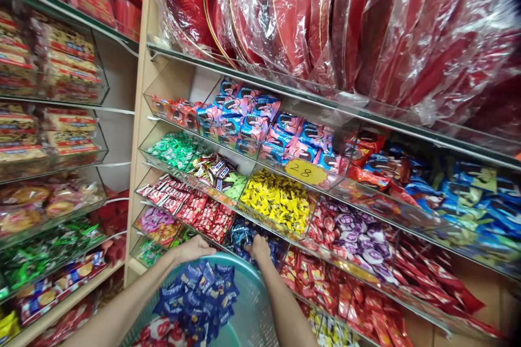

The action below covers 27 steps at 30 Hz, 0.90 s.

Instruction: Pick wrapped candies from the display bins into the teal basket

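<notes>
My left hand (194, 250) is closed on the far left rim of a teal plastic basket (255, 287). Inside the basket lie a heap of dark blue wrapped candies (203, 295) and some red-and-white wrapped candies (160, 332). Beyond the basket's far right edge, my right hand (259, 249) reaches to a shelf bin of dark blue and black wrapped candies (241, 234). Its fingers look curled in among the wrappers, and what they hold is hidden. Red packets (203, 216) fill the bin just left of it.
Clear-fronted shelf bins rise in tiers, holding yellow candies (277, 200), purple candies (368, 238) and blue-pink packets (240, 114). A yellow "28" tag (305, 171) sticks to one front. Red round items in plastic (293, 16) stand above. A side shelf (67, 168) borders the left.
</notes>
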{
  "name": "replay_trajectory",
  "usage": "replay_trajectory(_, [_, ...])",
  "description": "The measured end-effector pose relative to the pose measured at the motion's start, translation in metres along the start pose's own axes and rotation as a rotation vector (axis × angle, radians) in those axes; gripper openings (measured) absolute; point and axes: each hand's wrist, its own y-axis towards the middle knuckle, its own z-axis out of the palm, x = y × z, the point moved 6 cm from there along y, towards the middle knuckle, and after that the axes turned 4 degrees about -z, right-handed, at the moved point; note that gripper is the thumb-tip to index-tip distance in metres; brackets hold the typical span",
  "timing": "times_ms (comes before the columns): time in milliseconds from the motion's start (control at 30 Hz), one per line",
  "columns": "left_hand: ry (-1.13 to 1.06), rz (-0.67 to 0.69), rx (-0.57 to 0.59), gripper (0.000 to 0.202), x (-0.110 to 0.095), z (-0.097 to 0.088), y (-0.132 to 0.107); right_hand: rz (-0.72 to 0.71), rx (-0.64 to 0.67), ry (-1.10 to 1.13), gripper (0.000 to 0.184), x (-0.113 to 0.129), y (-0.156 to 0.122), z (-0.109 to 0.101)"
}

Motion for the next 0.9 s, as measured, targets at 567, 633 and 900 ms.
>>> replay_trajectory(567, [0.084,0.013,0.087,0.056,-0.017,0.022,0.026,-0.308,-0.328,0.063,0.030,-0.013,-0.069,-0.056])
replay_trajectory(633, [0.099,0.011,0.100,0.056,-0.020,0.028,0.030,-0.432,-0.395,0.142,0.033,-0.006,-0.090,-0.065])
replay_trajectory(900, [0.148,0.073,0.142,0.056,-0.031,0.050,0.040,-0.682,-0.226,0.262,0.031,0.011,-0.133,-0.050])
